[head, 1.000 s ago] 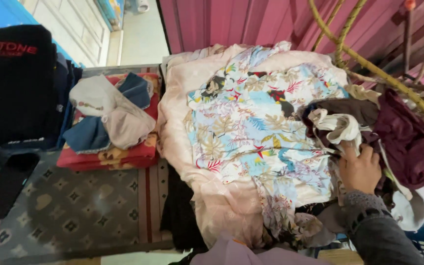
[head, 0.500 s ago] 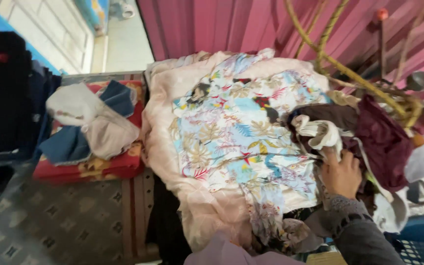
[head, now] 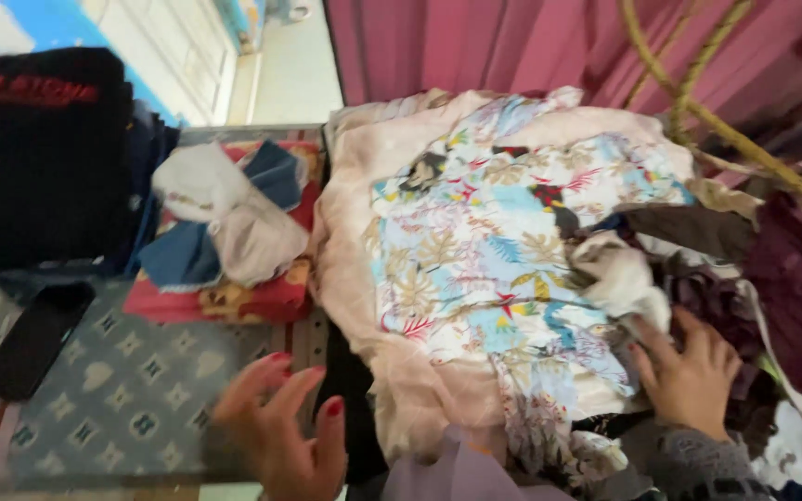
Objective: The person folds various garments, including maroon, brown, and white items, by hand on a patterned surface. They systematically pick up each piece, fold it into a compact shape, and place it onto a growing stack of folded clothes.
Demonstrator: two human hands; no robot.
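A floral-print garment (head: 485, 241) in white, blue and red lies spread over a pale pink cloth (head: 364, 223). My right hand (head: 689, 371) rests with its fingers on a heap of dark brown and maroon clothes (head: 744, 269), beside a crumpled whitish piece (head: 619, 274). My left hand (head: 285, 427), nails painted red, hovers with fingers spread near the front edge of the grey patterned mat (head: 122, 390), holding nothing.
A folded red patterned cloth (head: 252, 297) carries blue and beige garments (head: 225, 213). A black garment stack (head: 44, 158) sits at far left, a dark flat object (head: 34, 339) below it. Yellow-green rope (head: 698, 102) crosses the maroon curtain (head: 512, 46) behind.
My left hand has come into view at the bottom. The view shifted so the clothes appear further right. My right hand stays on the dark heap.
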